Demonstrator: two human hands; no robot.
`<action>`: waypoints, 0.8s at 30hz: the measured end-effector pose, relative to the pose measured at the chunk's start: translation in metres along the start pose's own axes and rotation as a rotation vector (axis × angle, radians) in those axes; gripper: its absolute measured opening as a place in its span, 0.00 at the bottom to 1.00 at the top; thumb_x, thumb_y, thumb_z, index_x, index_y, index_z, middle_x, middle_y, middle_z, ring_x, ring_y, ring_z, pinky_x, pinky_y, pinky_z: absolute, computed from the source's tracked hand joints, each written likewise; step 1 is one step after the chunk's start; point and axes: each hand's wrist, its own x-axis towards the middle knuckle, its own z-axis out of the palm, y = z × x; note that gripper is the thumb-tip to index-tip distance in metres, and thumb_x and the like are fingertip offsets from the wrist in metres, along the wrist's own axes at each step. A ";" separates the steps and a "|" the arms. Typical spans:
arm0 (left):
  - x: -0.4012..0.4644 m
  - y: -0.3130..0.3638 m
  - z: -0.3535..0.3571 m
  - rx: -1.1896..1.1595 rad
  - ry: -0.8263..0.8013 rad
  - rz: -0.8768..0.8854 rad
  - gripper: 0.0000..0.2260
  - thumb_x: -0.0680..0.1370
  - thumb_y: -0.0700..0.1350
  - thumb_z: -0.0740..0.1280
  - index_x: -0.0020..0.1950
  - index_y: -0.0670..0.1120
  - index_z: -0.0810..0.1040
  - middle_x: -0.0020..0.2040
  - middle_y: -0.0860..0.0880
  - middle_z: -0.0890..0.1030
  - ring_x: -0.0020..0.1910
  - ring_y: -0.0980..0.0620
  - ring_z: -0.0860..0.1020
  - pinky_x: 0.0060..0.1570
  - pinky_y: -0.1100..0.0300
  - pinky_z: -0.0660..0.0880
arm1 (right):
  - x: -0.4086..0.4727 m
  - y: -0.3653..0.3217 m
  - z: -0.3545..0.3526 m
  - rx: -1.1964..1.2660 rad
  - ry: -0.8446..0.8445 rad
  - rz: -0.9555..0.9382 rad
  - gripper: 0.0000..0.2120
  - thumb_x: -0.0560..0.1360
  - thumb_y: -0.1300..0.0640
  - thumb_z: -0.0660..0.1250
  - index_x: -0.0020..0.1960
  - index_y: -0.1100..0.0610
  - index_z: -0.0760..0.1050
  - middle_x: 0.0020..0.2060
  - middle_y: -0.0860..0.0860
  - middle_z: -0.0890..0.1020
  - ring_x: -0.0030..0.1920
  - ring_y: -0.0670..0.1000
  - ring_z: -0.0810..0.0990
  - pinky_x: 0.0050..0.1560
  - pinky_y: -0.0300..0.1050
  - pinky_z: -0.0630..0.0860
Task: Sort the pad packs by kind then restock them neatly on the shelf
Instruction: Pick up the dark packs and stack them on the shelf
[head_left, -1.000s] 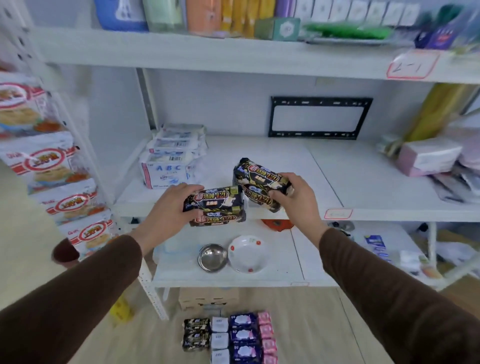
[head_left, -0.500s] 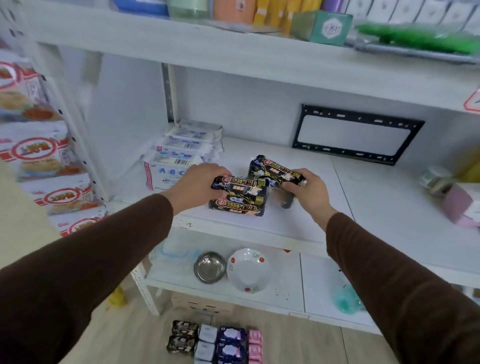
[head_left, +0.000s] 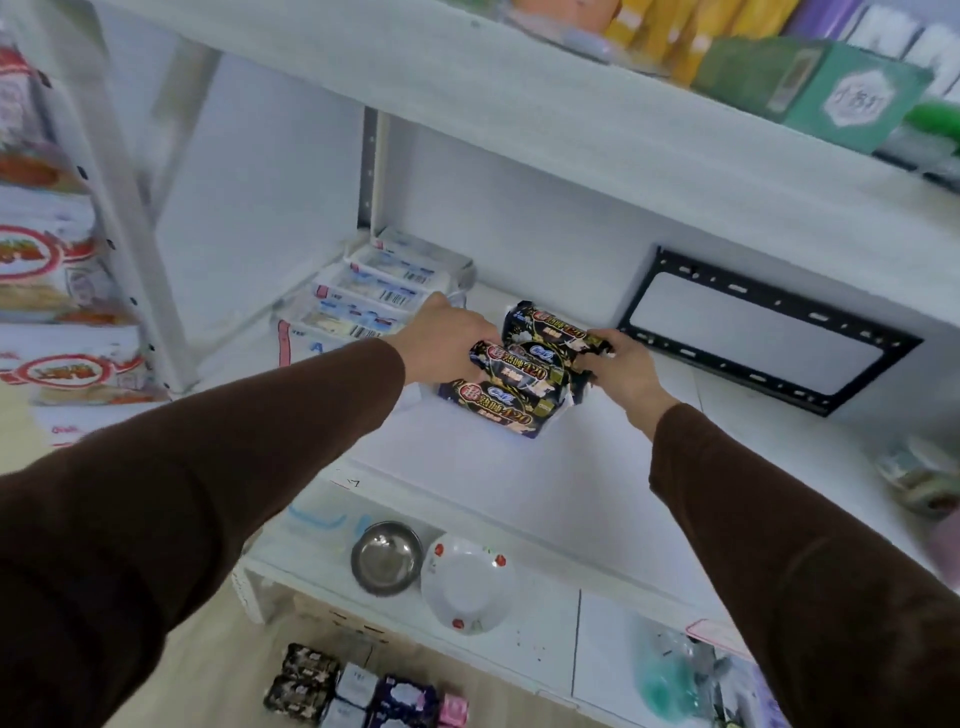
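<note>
From the head view, our left hand (head_left: 448, 340) grips the left end of two black pad packs (head_left: 511, 387) stacked one on the other, fingers curled around them; the lower pack rests on the white shelf (head_left: 467, 467). Our right hand (head_left: 621, 366) holds another black pack (head_left: 553, 330) by its right end, thumb and fingers closed around it, and this pack lies tilted just behind and touching the stack. To the left of our left hand, a row of white pad packs (head_left: 363, 301) stands against the shelf's left wall. On the lower shelf sit a steel bowl (head_left: 387, 557) and a white dish (head_left: 467, 590), side by side. On the floor below, more pad packs (head_left: 363, 693) lie in a row: black, white, purple and pink.
</note>
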 end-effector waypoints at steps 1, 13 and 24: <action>0.008 -0.002 0.002 0.024 -0.005 -0.013 0.19 0.74 0.57 0.70 0.65 0.58 0.76 0.58 0.55 0.81 0.53 0.51 0.76 0.52 0.53 0.57 | 0.012 0.000 0.002 -0.004 -0.015 0.000 0.21 0.68 0.58 0.75 0.60 0.51 0.78 0.53 0.52 0.81 0.53 0.57 0.82 0.58 0.59 0.79; 0.068 -0.025 0.024 0.108 -0.032 -0.282 0.20 0.75 0.55 0.68 0.68 0.58 0.74 0.61 0.52 0.80 0.56 0.48 0.75 0.61 0.50 0.60 | 0.119 -0.006 0.034 0.013 -0.205 -0.087 0.14 0.70 0.62 0.74 0.46 0.47 0.73 0.51 0.54 0.81 0.51 0.58 0.83 0.53 0.63 0.80; 0.091 -0.033 0.039 0.218 0.010 -0.319 0.31 0.73 0.54 0.71 0.75 0.56 0.67 0.74 0.49 0.69 0.69 0.44 0.67 0.69 0.41 0.60 | 0.155 -0.001 0.044 0.007 -0.308 -0.071 0.09 0.76 0.62 0.68 0.56 0.53 0.74 0.56 0.57 0.80 0.52 0.57 0.82 0.48 0.52 0.82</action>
